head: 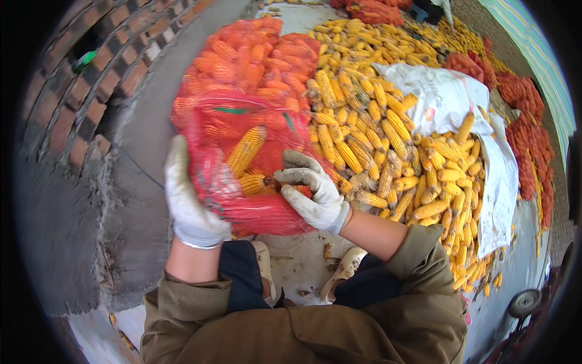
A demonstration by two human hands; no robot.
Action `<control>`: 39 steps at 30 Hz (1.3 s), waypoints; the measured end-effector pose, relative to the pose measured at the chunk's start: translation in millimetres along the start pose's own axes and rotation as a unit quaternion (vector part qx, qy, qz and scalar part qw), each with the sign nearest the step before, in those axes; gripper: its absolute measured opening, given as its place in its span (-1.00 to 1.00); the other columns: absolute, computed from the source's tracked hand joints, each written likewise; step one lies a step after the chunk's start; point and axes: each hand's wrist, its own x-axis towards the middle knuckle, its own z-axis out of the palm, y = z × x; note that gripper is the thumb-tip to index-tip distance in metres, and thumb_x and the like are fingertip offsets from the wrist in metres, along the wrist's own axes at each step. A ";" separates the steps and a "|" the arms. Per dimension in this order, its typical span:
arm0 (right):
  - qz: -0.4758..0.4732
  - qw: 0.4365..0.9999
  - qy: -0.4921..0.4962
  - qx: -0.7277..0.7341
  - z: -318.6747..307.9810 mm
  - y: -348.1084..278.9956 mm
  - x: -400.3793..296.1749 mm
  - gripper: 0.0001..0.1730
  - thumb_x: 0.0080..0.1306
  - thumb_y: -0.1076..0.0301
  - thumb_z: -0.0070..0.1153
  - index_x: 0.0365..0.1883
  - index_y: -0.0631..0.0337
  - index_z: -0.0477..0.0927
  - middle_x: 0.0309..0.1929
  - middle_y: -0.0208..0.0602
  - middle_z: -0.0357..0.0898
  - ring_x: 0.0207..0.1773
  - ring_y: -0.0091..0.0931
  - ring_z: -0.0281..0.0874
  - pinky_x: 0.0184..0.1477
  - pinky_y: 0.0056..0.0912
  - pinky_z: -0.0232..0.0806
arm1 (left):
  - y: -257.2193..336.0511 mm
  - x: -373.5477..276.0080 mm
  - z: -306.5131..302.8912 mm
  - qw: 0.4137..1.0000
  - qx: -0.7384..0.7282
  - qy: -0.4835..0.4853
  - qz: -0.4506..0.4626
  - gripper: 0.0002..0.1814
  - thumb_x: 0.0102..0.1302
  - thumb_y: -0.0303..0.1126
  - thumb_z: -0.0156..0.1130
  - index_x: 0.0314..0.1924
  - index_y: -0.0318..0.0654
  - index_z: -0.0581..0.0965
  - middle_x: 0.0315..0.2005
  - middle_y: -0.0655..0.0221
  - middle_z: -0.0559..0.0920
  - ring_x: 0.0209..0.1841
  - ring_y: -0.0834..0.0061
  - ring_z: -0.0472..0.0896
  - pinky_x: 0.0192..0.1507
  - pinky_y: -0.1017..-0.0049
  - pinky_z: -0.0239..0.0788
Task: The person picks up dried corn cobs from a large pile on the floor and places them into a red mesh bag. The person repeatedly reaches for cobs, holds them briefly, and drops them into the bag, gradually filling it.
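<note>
In front of me a red mesh bag [273, 218] gapes towards me, with yellow ears of corn inside its mouth. One long corn ear [247, 151] lies tilted in the opening, above a shorter corn ear [253, 184]. My left hand [188, 200], in a white knit glove, grips the bag's left side; its thumb is hidden by the netting. At the right part of the mouth is my right hand [313, 195], gloved too, fingers bent and apart over the corn and netting. Whether it grips anything is unclear.
Filled red mesh bags [245, 59] stand just beyond. A large heap of corn ears [363, 132] spreads to the right, partly under a white woven sack [436, 91]. A brick wall [100, 82] borders the left. A small wheel [525, 303] is at lower right.
</note>
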 end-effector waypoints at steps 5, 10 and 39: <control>0.257 0.930 0.203 0.168 -97.9 46.1 -38.1 -0.68 0.45 0.40 0.11 0.14 0.30 0.54 -0.12 -0.44 0.60 -0.12 -0.67 0.50 -0.06 -0.54 0.41 | 1.2 -21.2 15.1 0.997 0.071 0.015 0.005 -0.51 0.54 -0.07 -0.02 0.28 -0.23 0.44 0.18 0.15 0.56 0.15 0.34 0.57 0.20 0.24 0.44; 0.698 0.618 -0.077 -0.354 -214.2 145.4 -144.3 -0.21 0.29 -0.13 0.14 0.31 0.27 0.44 0.22 0.07 0.54 0.31 -0.13 0.47 0.30 -0.17 0.34 | 19.9 -15.3 -41.7 0.691 0.640 -0.102 0.320 0.07 0.22 0.33 0.18 0.40 -0.48 0.19 0.34 -0.05 0.33 0.33 0.07 0.40 0.32 0.08 0.30; 0.603 0.767 0.207 0.070 -158.4 280.3 -291.9 -0.58 0.36 0.36 0.21 0.15 0.33 0.52 -0.02 -0.24 0.65 -0.10 -0.55 0.56 -0.04 -0.48 0.45 | 8.4 5.9 -48.4 0.397 0.795 -0.243 0.388 -0.17 0.45 -0.06 0.17 0.48 -0.46 0.09 0.37 -0.20 0.28 0.33 -0.16 0.40 0.32 -0.04 0.35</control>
